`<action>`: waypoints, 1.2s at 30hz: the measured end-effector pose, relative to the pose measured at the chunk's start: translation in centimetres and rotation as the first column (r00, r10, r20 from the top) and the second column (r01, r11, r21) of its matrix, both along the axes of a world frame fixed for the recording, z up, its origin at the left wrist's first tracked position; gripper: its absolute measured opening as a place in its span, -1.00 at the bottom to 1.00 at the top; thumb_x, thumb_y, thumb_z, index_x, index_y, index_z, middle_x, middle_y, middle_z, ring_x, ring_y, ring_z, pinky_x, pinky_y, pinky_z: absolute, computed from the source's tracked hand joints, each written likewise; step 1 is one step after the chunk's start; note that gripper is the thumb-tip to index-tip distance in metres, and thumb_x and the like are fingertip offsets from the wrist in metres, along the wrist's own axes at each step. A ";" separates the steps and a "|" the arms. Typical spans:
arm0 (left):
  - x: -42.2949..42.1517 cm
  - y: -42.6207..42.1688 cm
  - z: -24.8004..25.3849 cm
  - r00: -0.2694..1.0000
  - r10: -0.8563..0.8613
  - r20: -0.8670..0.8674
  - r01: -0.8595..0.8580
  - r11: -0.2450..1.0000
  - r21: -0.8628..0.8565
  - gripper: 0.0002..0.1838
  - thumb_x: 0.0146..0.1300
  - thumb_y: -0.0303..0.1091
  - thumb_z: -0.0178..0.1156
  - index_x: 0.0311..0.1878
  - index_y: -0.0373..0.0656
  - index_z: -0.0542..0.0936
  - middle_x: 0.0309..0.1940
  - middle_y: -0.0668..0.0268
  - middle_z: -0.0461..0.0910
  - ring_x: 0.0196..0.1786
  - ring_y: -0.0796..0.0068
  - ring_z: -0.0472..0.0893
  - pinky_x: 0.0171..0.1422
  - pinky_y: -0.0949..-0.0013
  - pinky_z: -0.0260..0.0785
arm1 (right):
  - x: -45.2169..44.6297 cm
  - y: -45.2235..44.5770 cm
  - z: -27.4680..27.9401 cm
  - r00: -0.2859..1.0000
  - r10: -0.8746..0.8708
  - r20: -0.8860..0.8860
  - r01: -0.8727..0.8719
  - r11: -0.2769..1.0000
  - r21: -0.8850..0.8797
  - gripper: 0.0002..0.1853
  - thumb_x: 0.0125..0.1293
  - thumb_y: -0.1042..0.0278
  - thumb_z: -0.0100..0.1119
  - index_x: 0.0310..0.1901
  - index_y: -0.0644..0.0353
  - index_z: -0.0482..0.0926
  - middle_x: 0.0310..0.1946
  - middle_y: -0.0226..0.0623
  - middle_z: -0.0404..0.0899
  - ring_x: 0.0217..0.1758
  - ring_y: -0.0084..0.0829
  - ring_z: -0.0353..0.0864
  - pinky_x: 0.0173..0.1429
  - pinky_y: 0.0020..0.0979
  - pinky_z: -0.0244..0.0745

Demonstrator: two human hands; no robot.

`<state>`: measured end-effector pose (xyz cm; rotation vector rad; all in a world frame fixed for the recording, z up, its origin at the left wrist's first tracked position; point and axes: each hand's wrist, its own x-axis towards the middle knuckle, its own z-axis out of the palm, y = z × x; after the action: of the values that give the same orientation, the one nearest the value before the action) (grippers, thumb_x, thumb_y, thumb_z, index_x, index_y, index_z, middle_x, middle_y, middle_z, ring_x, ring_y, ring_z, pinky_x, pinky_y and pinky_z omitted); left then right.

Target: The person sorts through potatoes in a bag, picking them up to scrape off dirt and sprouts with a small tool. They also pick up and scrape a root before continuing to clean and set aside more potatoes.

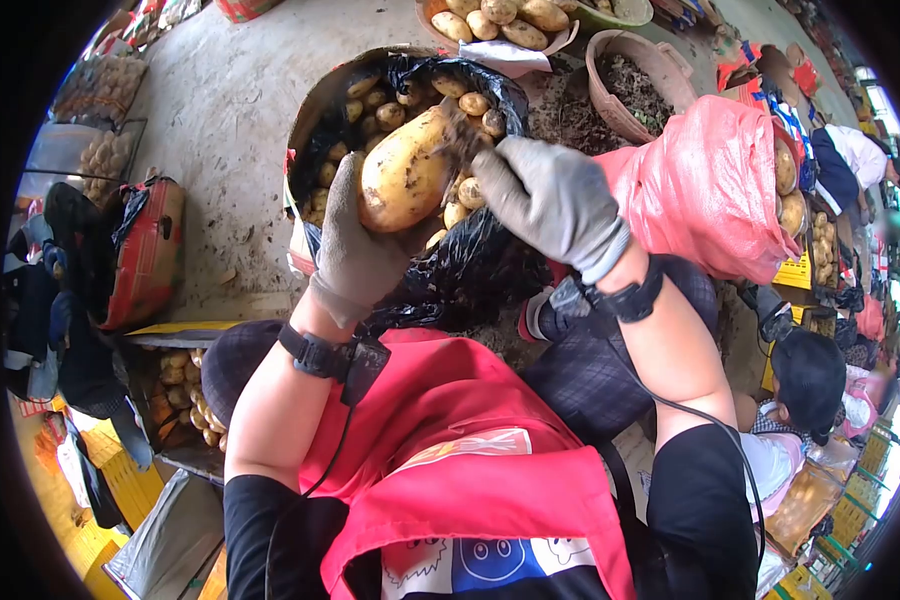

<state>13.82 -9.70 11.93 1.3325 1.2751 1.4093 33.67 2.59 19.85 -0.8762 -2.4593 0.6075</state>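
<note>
A large yellow potato with specks of soil rests in my left hand, whose gloved fingers close round its lower left side. At the potato's right end, my right hand, also gloved, has its fingers curled. A dark brown, soil-like smear lies between them; what the right fingers hold is hidden. Below both hands stands a round container lined with a black plastic bag, with many smaller potatoes inside.
A pink sack of potatoes stands at the right. Behind it is a pinkish tub with soil; a basin of large potatoes is at the top. A red carton and a potato-filled box stand left. A co-worker sits right.
</note>
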 end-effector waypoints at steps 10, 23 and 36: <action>-1.0 -0.3 -1.2 0.990 -0.009 0.141 0.022 0.996 -0.087 -0.20 0.45 -0.39 0.39 0.60 -0.26 0.16 0.40 0.09 0.58 0.43 0.29 0.61 0.63 0.09 0.33 | -0.7 -3.6 -2.2 0.948 0.249 0.197 -0.265 0.962 0.063 -0.61 0.48 -0.04 0.24 -0.39 0.08 0.62 -0.54 -0.06 0.65 -0.43 0.02 0.74 -0.35 0.00 0.60; -0.1 0.7 2.5 0.180 0.164 0.970 0.312 0.926 -0.214 -0.36 0.63 0.01 0.09 0.58 -0.20 0.35 0.51 0.07 0.47 0.48 0.14 0.55 0.49 0.03 0.54 | -0.2 -3.0 -1.4 0.913 0.313 0.261 -0.301 0.950 -0.085 -0.61 0.51 -0.02 0.20 -0.34 0.13 0.67 -0.50 0.00 0.67 -0.37 0.09 0.74 -0.27 0.03 0.62; -2.0 -0.5 -1.1 0.974 -0.145 -0.175 0.131 0.987 -0.091 -0.45 0.57 0.07 0.06 0.48 0.02 0.51 0.33 0.27 0.65 0.33 0.33 0.65 0.41 0.18 0.51 | -0.7 -2.6 -2.1 0.935 0.259 0.243 -0.254 0.966 -0.051 -0.60 0.52 -0.02 0.19 -0.33 0.16 0.66 -0.44 0.03 0.70 -0.33 0.10 0.75 -0.27 0.04 0.60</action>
<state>11.77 -10.17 10.81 1.4920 1.3138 1.1518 33.02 0.00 17.74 -0.6765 -2.8285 0.6438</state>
